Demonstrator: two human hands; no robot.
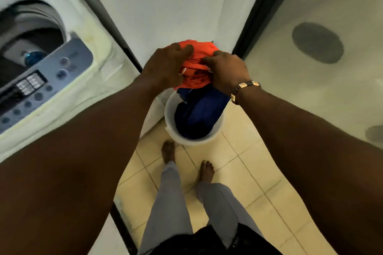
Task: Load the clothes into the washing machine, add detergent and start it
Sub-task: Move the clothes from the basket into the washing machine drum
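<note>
A white bucket (172, 118) stands on the tiled floor in front of my feet, with dark blue clothes (199, 116) inside. Above its far rim I hold a bunched orange garment (196, 62) with both hands. My left hand (165, 66) grips its left side and my right hand (226, 70), with a beaded bracelet at the wrist, grips its right side. The top-loading washing machine (68, 93) is at the left with its lid up; its drum (31, 47) is open and a blue round part shows inside. Its grey control panel (41, 83) faces me.
A white wall (176, 2) rises behind the bucket. A dark door frame (257, 10) and a frosted glass panel (321, 80) stand at the right. My bare feet (186, 159) rest on beige tiles just short of the bucket.
</note>
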